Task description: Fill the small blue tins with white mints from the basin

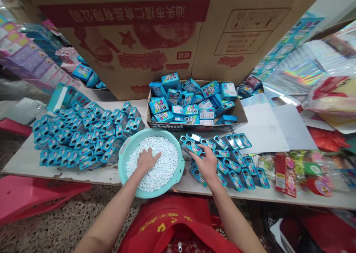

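Observation:
My left hand (147,161) reaches into a mint-green plastic basin (122,171) of small white candy pellets (164,160). Its thumb is spread apart from the fingers, whose tips are partly sunk among the pellets. To the right of the basin, my right hand (206,164) pinches a small blue candy box (191,147) with a dark round opening at one end. Under and around that hand stand several similar blue boxes (236,180) in loose rows, partly hidden by it. Another large group of these boxes (91,142) stands on the left, close to the basin.
Behind the basin an open carton (241,114) is heaped with blue printed boxes (191,108). A tall cardboard box (167,60) rises at the back. White sheets (267,130) and packaged sweets (286,175) lie to the right. A pink stool (36,195) is at lower left.

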`<state>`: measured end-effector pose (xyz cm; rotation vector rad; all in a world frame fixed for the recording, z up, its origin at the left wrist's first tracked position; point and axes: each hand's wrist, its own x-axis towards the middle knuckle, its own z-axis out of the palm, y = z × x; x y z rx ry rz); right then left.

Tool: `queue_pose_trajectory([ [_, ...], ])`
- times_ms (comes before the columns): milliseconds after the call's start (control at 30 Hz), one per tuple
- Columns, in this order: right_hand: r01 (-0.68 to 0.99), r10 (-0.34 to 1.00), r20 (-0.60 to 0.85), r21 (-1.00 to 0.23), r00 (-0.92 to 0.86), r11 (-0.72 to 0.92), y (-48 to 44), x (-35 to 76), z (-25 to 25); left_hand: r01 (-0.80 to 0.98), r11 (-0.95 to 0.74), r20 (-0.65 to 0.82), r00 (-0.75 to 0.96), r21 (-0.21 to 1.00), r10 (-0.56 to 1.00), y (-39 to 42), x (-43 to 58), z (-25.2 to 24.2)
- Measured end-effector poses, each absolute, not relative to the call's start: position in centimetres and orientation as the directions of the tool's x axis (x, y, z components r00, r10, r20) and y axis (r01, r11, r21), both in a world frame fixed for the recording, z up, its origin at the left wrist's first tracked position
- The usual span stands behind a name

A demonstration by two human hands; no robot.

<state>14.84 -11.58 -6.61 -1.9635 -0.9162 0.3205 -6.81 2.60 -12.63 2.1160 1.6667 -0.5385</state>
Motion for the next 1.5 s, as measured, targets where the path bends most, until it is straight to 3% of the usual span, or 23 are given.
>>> queue_pose_trajectory([
  [400,0.336,0.673,-0.070,-0.825,0.737,-0.454,-11.2,16.7,-6.6,0.969,-0.233,-0.488,0.241,0.078,0.839,2.2,-7.0,-12.7],
  [600,0.419,0.733,-0.092,-0.770,0.674,-0.481,-11.1,17.7,-8.1,0.968,-0.237,-0.484,0.245,0.079,0.840,2.1,-7.0,-12.7],
  [700,0.622,0.823,0.008,-0.659,0.569,-0.424,-10.9,17.0,-9.0,0.968,-0.240,-0.483,0.247,0.077,0.840,2.1,-6.9,-12.5],
  [800,0.818,0.867,0.130,-0.421,0.481,-0.391,-10.2,16.2,-10.0,0.968,-0.242,-0.486,0.244,0.068,0.839,2.0,-6.9,-12.4],
  [867,0.859,0.866,0.158,-0.300,0.474,-0.416,-9.6,16.0,-10.7,0.970,-0.234,-0.492,0.235,0.063,0.838,2.0,-7.0,-12.3],
  [933,0.856,0.850,0.172,-0.256,0.498,-0.449,-9.4,16.1,-11.2,0.974,-0.214,-0.510,0.222,0.075,0.831,2.1,-7.0,-12.2],
  [1033,0.826,0.813,0.213,-0.312,0.541,-0.469,-9.1,16.6,-10.8,0.980,-0.158,-0.551,0.200,0.122,0.810,2.4,-6.8,-12.1],
  [1233,0.819,0.816,0.347,-0.521,0.462,-0.243,-3.6,19.5,-7.1,0.953,0.184,-0.625,0.006,0.240,0.781,2.3,-5.7,-11.7],
  [1333,0.742,0.849,0.167,-0.587,0.502,-0.324,3.3,21.4,-6.4,0.864,0.340,-0.645,-0.024,0.371,0.764,1.7,-5.5,-11.3],
  [1433,0.640,0.838,-0.203,-0.563,0.507,-0.523,10.6,21.5,-6.8,0.838,0.313,-0.629,0.045,0.446,0.776,1.3,-5.5,-11.3],
  [1500,0.598,0.780,-0.356,-0.503,0.515,-0.624,14.0,20.4,-7.2,0.835,0.294,-0.607,0.059,0.465,0.792,1.2,-5.6,-11.5],
])
